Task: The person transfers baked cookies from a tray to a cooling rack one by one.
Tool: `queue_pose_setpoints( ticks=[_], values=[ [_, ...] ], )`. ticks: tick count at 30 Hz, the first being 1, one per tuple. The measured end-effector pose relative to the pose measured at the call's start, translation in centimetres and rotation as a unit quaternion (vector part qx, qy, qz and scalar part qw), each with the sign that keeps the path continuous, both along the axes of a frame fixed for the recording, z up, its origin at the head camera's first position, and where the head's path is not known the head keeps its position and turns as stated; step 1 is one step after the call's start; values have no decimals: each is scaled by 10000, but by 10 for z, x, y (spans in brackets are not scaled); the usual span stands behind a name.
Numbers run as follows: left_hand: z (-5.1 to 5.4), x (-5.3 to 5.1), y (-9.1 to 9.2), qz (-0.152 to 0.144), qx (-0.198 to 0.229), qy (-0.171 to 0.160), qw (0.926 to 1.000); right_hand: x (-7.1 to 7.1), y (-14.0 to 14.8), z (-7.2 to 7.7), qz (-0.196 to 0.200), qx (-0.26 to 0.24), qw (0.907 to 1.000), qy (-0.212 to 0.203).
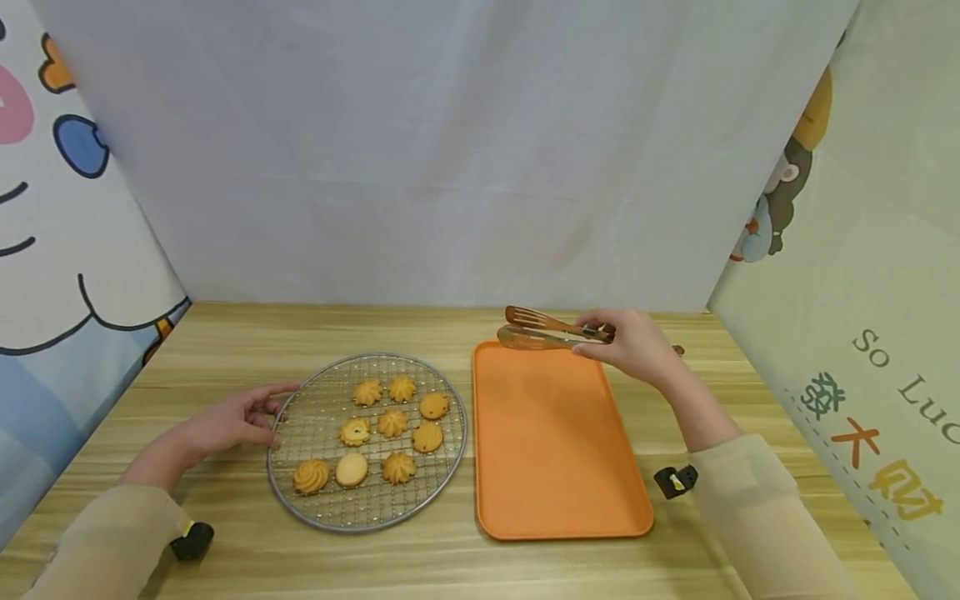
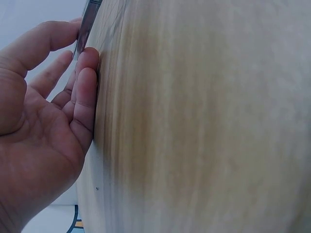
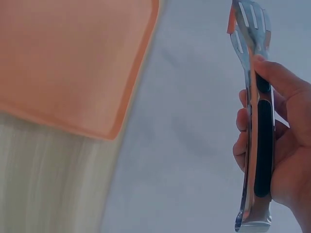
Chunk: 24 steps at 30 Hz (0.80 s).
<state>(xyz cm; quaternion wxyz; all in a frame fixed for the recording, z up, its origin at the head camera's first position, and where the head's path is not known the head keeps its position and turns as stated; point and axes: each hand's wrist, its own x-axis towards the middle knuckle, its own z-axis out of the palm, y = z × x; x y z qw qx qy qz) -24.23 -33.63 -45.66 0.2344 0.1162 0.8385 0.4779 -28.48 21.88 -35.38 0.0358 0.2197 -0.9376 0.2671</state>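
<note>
On the left of the table lies a round wire cooling rack [image 1: 358,529] holding several cookies [image 1: 392,423], some piped in swirls and some flat. My left hand [image 1: 236,423] is at the rack's left rim; in the left wrist view its thumb and bent fingers [image 2: 86,92] meet the rim close to the tabletop. My right hand [image 1: 633,343] grips metal serving tongs [image 1: 543,329] with slotted ends and black handle grips, raised over the far end of an orange tray [image 1: 555,450]. The tongs' ends [image 3: 252,24] point left with nothing visible between them.
The wooden table [image 1: 420,567] carries the rack and tray side by side with a narrow gap. A pale cloth backdrop [image 1: 450,167] rises behind, with printed cloths [image 1: 862,292] at both sides. A small brown thing [image 1: 678,350] shows partly behind the right wrist.
</note>
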Motion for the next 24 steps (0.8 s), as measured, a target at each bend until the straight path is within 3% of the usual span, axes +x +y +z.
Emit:
queue_pose_setpoints(
  ticks=[11,24],
  values=[
    [-1,0,0,-42,13,18,10000,-3,-29,17,397,13,9984,409],
    [6,3,4,27,-74,-13,10000,-4,-60,32,786,-156,9949,612]
  ],
)
